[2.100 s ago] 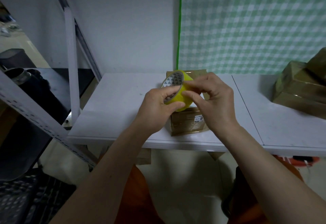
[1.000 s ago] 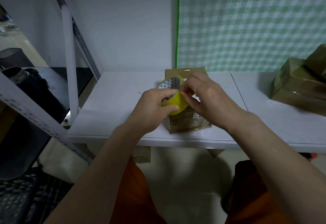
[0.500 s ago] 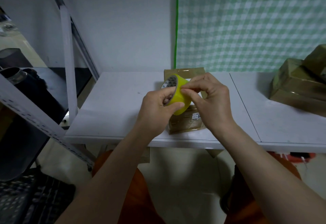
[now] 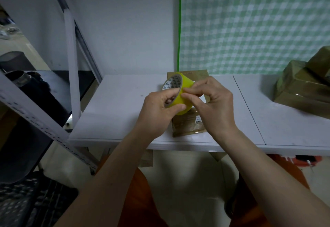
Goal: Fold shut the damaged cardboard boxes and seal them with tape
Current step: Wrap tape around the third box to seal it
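A yellow tape roll (image 4: 185,85) is held up above the white table (image 4: 116,112). My left hand (image 4: 159,112) grips the roll, with fingers through its core and the thumb on its outer face. My right hand (image 4: 212,105) pinches at the roll's outer surface with thumb and forefinger. Under both hands lies a flat brown cardboard box (image 4: 187,125) with a white label, mostly hidden by the hands and the roll.
A pile of taped brown boxes (image 4: 303,87) sits at the table's right end. A grey metal shelf frame (image 4: 71,66) stands to the left, with dark containers (image 4: 19,80) behind it. A green checked cloth (image 4: 250,24) hangs on the wall.
The roll has been turned and tilted in my left hand while my right fingers kept picking at its surface. Both hands stayed over the box.
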Demonstrator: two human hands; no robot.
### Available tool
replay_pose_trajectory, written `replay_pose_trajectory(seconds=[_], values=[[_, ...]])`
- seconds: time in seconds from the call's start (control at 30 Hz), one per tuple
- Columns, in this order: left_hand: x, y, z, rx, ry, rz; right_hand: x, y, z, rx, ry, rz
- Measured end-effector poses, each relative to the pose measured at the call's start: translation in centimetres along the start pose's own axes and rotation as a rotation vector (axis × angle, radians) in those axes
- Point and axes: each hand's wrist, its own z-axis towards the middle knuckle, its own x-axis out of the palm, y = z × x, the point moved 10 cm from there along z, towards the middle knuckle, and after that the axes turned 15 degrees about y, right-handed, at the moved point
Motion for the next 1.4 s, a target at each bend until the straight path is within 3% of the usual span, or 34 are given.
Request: replay_pose_trajectory(seconds=[0.33, 0.57, 0.97, 1.4], values=[[-0.2, -0.4, -0.1, -0.005, 0.011, 0.134, 1.2, 1.8, 0.6, -0.155, 0.148, -0.308], [0.2, 0.6, 0.1, -0.061, 0.072, 0.06, 2.5, 2.0, 0.6, -0.234, 0.287, -0.4], [-0.2, 0.1, -0.3, -0.075, 0.1, 0.074, 0.6, 0.2, 0.3, -0.112, 0.071, -0.132], [-1.7, 0.7, -0.4, -0.155, -0.016, -0.128, 1.9, 2.1, -0.2, -0.247, 0.183, -0.289]])
